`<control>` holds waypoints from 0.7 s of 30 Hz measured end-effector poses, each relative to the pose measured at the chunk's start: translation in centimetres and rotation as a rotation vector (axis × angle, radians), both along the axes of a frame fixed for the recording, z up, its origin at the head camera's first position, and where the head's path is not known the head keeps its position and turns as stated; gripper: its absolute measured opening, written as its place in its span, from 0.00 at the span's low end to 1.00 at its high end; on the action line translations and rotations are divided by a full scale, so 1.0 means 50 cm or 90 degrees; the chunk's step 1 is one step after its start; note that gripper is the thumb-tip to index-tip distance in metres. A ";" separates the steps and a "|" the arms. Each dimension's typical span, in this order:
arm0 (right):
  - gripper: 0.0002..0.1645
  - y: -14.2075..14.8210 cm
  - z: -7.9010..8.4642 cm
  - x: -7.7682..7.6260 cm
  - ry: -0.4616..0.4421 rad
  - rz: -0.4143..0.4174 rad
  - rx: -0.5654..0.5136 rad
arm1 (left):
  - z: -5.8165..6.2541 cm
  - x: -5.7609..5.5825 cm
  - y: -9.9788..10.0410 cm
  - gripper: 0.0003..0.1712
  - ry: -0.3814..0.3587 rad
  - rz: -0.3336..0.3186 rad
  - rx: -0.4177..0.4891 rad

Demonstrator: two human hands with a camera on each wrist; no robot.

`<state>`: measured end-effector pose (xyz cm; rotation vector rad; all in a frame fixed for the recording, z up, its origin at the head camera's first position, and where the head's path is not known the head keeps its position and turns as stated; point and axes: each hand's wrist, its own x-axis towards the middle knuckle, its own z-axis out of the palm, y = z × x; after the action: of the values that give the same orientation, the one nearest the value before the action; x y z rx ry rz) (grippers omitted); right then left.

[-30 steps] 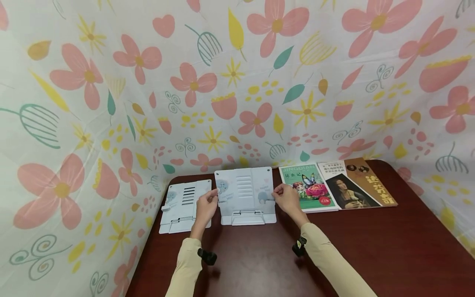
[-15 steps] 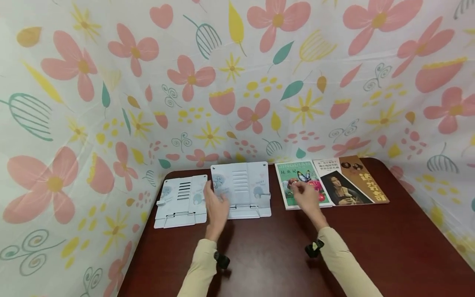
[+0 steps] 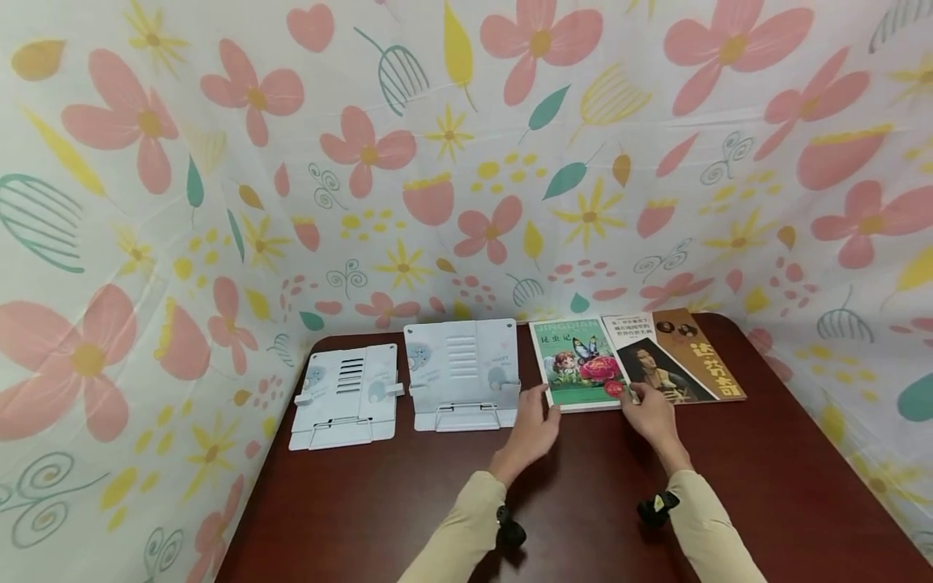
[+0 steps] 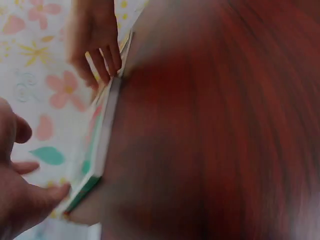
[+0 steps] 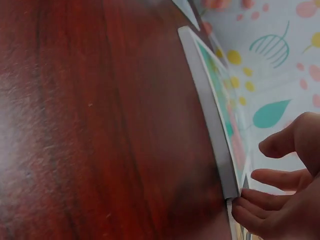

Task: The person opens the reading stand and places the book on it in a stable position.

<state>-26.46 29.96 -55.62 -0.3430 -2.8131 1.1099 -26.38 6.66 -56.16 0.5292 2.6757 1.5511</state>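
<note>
A green book (image 3: pixel 579 364) with a butterfly and flower cover lies on the table. At its lower left corner is my left hand (image 3: pixel 530 427), fingers spread; in the left wrist view its thumb is close to the book's edge, and contact is hard to tell. My right hand (image 3: pixel 651 414) is at the lower right corner, where the green book meets a brown and white book (image 3: pixel 666 364) with a portrait. In the right wrist view, the fingers (image 5: pixel 265 200) reach that corner while the thumb stays apart. Neither hand grips anything.
Two white book stands lie to the left, a larger one (image 3: pixel 462 364) beside the left hand and a smaller one (image 3: pixel 346 393) farther left. Behind the dark red table (image 3: pixel 583 502) rises a flower-patterned cloth (image 3: pixel 437 162).
Both hands have moved right, away from the larger book stand, to the green book's lower corners. The stands and books keep their places while the head view shifts slightly.
</note>
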 end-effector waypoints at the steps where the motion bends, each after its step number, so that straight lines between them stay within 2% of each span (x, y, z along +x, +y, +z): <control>1: 0.31 0.000 -0.005 0.000 -0.005 0.000 0.004 | -0.004 0.001 0.009 0.29 -0.047 -0.001 -0.022; 3: 0.31 0.000 -0.012 0.000 -0.003 -0.002 0.014 | -0.012 -0.002 0.024 0.33 -0.103 0.000 -0.045; 4: 0.31 0.000 -0.013 0.000 -0.001 -0.004 0.016 | -0.015 -0.004 0.029 0.34 -0.114 -0.001 -0.046; 9: 0.31 -0.004 -0.013 -0.002 -0.006 -0.011 0.013 | -0.026 -0.019 0.043 0.37 -0.146 0.039 0.020; 12: 0.31 -0.006 -0.010 -0.002 -0.020 -0.018 0.015 | -0.024 -0.023 0.047 0.39 -0.188 0.079 0.100; 15: 0.31 -0.001 -0.008 -0.002 -0.029 -0.031 0.017 | -0.014 -0.027 0.053 0.40 -0.227 0.124 0.225; 19: 0.29 0.004 -0.008 0.000 -0.036 -0.064 -0.004 | 0.003 -0.036 0.064 0.36 -0.231 0.182 0.374; 21: 0.29 0.004 -0.011 0.001 -0.037 -0.081 -0.020 | 0.011 -0.041 0.068 0.32 -0.226 0.202 0.418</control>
<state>-26.40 30.16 -56.17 -0.5572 -2.7808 1.1357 -28.44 10.08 -55.62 -0.1917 2.0220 2.3469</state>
